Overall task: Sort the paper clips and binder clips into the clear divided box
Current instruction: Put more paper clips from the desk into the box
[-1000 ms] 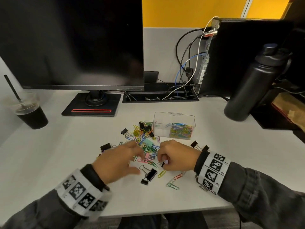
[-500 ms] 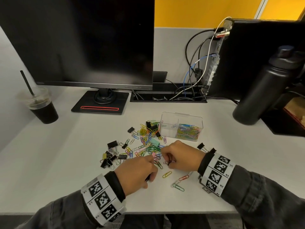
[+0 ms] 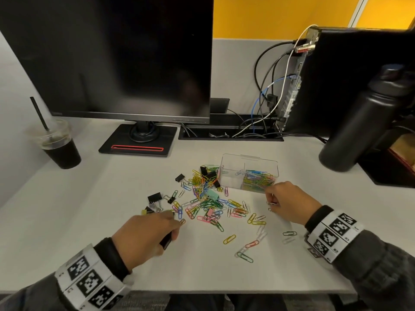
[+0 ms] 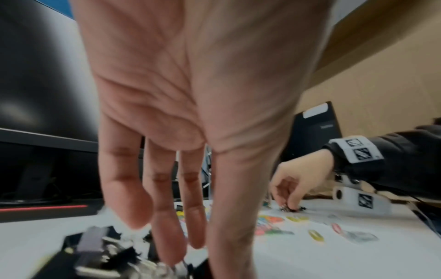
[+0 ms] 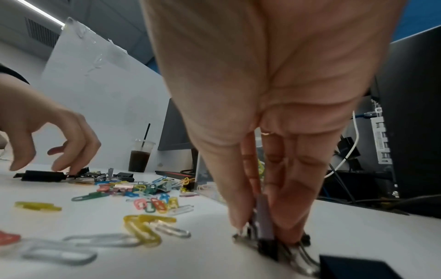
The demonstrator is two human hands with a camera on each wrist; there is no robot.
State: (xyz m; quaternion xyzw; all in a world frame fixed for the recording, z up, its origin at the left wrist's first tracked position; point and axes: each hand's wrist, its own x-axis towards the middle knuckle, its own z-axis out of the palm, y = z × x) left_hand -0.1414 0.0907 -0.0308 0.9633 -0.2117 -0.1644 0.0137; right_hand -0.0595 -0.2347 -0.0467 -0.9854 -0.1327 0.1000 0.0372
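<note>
Right hand: a small black binder clip is being pinched between thumb and fingertips of the right hand, against the worktop, just in front of the clear divided box
Left hand: the left hand is being held low over a cluster of black binder clips, fingers reaching down onto them; a dark binder clip is lying under the palm; whether it is being gripped cannot be told
Box: coloured paper clips are being kept in its right compartment; the left compartment is looking nearly bare
Loose clips: paper clips are lying scattered between the 2 hands, with more binder clips at the box's left side
Surroundings: monitor, iced drink and black bottle are standing at the back
</note>
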